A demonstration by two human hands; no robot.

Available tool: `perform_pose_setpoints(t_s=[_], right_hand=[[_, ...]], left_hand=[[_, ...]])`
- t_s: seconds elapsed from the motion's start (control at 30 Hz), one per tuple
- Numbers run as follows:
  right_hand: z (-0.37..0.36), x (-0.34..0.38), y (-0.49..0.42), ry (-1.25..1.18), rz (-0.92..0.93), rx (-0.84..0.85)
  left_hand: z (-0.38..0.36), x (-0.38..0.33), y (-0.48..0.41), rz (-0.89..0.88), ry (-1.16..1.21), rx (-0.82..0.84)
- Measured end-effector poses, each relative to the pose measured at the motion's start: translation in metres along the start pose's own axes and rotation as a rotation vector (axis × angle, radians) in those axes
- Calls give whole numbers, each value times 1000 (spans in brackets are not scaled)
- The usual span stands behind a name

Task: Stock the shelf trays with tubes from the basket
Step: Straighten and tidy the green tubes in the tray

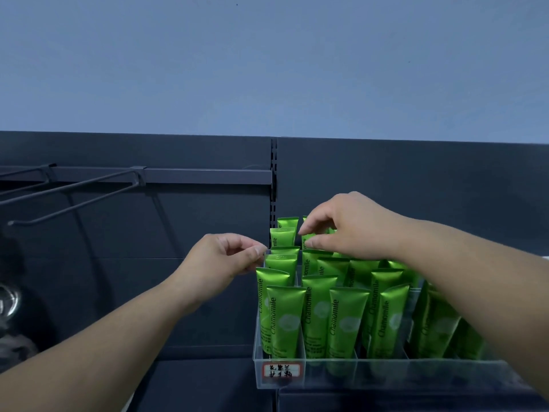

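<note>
Reference landmark: the clear tray (386, 373) on the shelf, split by dividers into lanes.

Contents: green tubes (286, 322) stand upright in the lanes, crimped ends up, packed front to rear. The rear rows stand higher than the front ones.

Right hand (350, 227): above the tray's rear rows. My fingers (318, 242) are narrow, forefinger and thumb pinching the crimped top of the rear tube (306, 237) in the second lane from the left. My forearm crosses over the right-hand lanes and hides the tubes there.

Left hand (219, 260): at the tray's rear left corner. The fingers (255, 251) are curled, thumb tip against the corner. I cannot tell whether they grip the rim, a tube, or nothing.

Surroundings: a red-bordered label (279, 370) sits on the tray's front wall, left end. Behind the tray rises a slotted upright (273, 173). Left of it, wire hooks (74, 191) jut from a crossbar (208, 175).
</note>
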State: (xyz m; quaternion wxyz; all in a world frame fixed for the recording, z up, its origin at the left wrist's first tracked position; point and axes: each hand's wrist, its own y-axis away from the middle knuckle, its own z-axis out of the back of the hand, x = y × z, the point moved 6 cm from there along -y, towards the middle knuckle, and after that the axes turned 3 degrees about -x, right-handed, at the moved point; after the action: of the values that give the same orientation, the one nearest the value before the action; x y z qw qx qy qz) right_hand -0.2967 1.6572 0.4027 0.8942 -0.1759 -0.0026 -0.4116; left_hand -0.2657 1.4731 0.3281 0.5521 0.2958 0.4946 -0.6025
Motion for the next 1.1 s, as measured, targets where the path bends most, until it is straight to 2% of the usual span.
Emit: perform_pose_setpoints(t_s=[0.1,0.27,0.4,0.67,0.87,1.1], right_hand=[[7,2,8,-48,14,-12],[-2,6,15,-58,36,149],[-10,7,14,0,63,221],[-3,1,18,-28,95,228],[-2,-4,23,-51,139,242],[19,-23,26,-74,137,137]], left_hand=[[9,-4,10,-43,-72,-69],[6,-6,20,-24,-167,62],[1,-7,20,-17,-196,10],[-4,-12,23,-11,-200,-93],[-7,-12,24,55,-201,-81],[0,-23,32,61,-220,-111]])
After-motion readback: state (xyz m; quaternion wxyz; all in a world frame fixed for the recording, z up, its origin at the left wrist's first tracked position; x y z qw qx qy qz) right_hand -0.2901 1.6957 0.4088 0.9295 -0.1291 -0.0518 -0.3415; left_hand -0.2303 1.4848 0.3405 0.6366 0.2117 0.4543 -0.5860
